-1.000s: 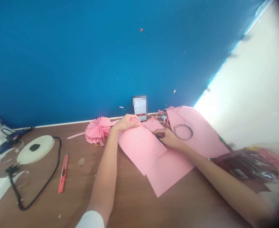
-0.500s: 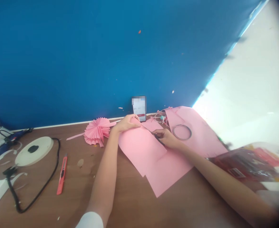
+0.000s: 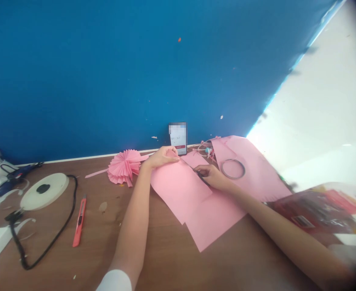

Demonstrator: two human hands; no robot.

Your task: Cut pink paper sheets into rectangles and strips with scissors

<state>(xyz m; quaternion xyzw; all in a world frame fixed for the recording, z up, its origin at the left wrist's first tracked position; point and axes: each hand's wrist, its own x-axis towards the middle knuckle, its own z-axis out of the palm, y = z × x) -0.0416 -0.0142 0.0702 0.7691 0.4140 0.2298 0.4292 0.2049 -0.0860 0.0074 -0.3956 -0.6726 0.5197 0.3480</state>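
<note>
A pink paper sheet [image 3: 178, 190] slants over the table with its far edge raised. My left hand [image 3: 162, 157] is closed on the far edge, thumb on top and fingers behind. My right hand [image 3: 211, 176] is closed round dark-handled scissors [image 3: 201, 176], mostly hidden by the fingers, at the sheet's right edge. Another part of pink paper [image 3: 214, 224] lies below and to the right; whether it is joined to the held sheet is hard to tell. Left of my left hand sits a pleated pink paper rosette [image 3: 123, 166] with paper strips.
A phone [image 3: 178, 138] leans against the blue wall. A ring [image 3: 233, 168] rests on more pink paper [image 3: 257, 182]. At the left are a red box cutter [image 3: 79, 222], a white disc [image 3: 49, 194], and a black cable [image 3: 56, 242]. A plastic package [image 3: 314, 210] lies right.
Both hands, the sheet and the scissors hold nearly the same positions. The view has shifted very slightly.
</note>
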